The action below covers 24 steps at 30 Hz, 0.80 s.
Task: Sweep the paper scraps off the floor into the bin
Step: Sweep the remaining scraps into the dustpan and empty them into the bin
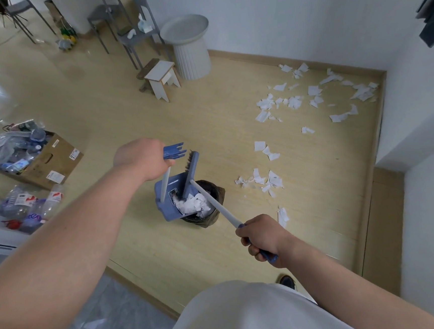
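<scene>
- The left hand (142,159) has its grip clamped round the top of the dustpan handle (165,185), just below the blue clip end. The handle runs down and slightly left from the fist.
- The dustpan (167,205) hangs below that hand, tipped with its mouth over the bin (215,216). White scraps (194,205) are heaped at its lip, partly above the bag-lined opening.
- The broom head (191,164) stands inside the pan, bristles up against its back. The broom handle (215,203) slants down-right across the bin toward the other fist.
- The right hand (263,239) has its grip wrapped tight on the blue end of the broom handle, nearer the body than the bin.
- The loose paper scraps (265,105) lie on the floor (206,112) to the right of the bin and beyond it, the nearest cluster just beside it and the rest spreading toward the far corner.
- My judgement: the right hand is nearer them, so the next sweep draws leftward, back toward the bin.
</scene>
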Each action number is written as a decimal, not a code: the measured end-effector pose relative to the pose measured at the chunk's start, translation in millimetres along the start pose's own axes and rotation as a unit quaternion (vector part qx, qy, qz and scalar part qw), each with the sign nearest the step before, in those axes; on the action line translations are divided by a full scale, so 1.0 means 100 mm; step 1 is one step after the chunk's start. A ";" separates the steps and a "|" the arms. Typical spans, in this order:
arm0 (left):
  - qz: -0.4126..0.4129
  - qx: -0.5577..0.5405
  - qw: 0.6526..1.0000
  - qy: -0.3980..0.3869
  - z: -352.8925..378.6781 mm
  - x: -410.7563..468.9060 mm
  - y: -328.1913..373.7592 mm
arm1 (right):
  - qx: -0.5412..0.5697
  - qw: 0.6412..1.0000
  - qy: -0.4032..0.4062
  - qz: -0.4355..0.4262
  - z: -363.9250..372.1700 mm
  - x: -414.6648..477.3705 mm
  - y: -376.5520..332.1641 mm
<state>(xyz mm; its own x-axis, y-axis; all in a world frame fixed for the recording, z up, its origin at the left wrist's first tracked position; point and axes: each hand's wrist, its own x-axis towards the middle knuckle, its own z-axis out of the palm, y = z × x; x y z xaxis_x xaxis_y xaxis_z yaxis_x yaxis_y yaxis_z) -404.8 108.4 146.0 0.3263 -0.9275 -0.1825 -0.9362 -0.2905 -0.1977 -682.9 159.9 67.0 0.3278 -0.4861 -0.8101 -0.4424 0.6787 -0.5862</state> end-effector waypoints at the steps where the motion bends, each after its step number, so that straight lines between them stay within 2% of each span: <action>1: 0.000 0.001 1.000 0.000 0.00 0.00 0.00 | -0.005 1.000 -0.001 0.004 0.01 0.01 0.01; 17: -0.015 -0.006 1.000 -0.004 0.04 0.00 -0.06 | -0.127 0.991 0.046 -0.014 -0.10 0.17 0.11; 24: -0.019 0.009 1.000 0.006 -0.02 0.02 -0.02 | -0.092 0.994 0.050 -0.015 -0.20 0.17 0.04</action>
<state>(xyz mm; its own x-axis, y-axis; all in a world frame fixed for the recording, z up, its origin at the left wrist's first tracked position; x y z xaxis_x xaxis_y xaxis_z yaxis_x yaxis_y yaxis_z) -402.4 106.4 147.5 0.3598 -0.9187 -0.1631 -0.9206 -0.3212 -0.2220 -695.9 143.7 50.5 0.2629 -0.5636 -0.7831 -0.5823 0.5545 -0.5946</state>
